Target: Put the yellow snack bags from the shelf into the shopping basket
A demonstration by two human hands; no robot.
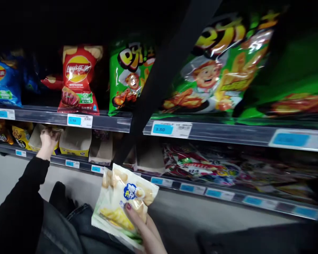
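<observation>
In the lower middle, my right hand (145, 225) grips a small white snack bag (122, 206), its thumb pressed on the front. The bag carries a blue label, pictures of round biscuits and yellow pieces, and a green lower edge. My left hand (49, 139) reaches out to the lower shelf at the left, over an open display box (36, 139). Its fingers are blurred and partly hidden at the box opening, so I cannot tell whether they hold anything. Beside that hand stands another open yellow-sided display box (75, 141).
Upper-shelf bags include a red chip bag (78, 81), a blue chip bag (5, 83) and large green snack bags (206, 81). A dark slanted post (159, 77) splits the shelves. Flat packets (196, 165) lie lower right. Price tags line the shelf edge (108, 121).
</observation>
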